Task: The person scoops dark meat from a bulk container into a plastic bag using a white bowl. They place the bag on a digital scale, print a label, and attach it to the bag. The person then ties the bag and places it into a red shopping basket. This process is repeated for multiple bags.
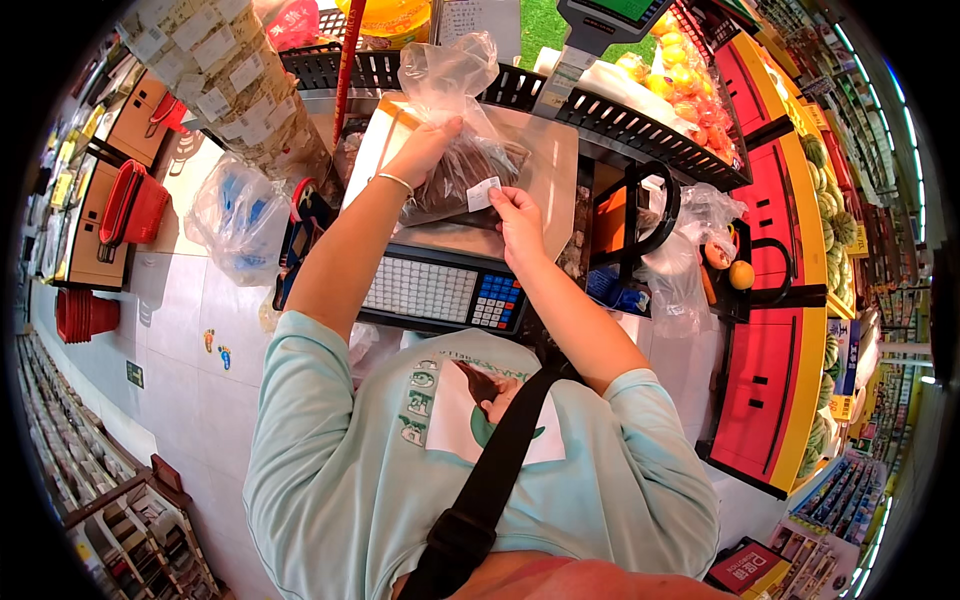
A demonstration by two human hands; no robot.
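Note:
A clear plastic bag [480, 161] with dark brown contents rests on the metal pan [551, 176] of a weighing scale. My left hand [431, 150] grips the bag at its gathered neck, and the loose top stands up beyond my fingers. Between the thumb and fingertips of my right hand [519, 221] is a small white printed label [484, 194], which lies over the bag's right side. I cannot tell whether it is stuck down. The scale's keypad [442, 292] is just in front of my body. What exactly fills the bag is unclear.
Beyond the pan runs a black slotted crate edge [615, 112], with the scale's display post [568, 79] rising there. A label-covered pillar [225, 82] stands to the left, near a bulging plastic bag [238, 217]. Black baskets [645, 217] with fruit lie at right.

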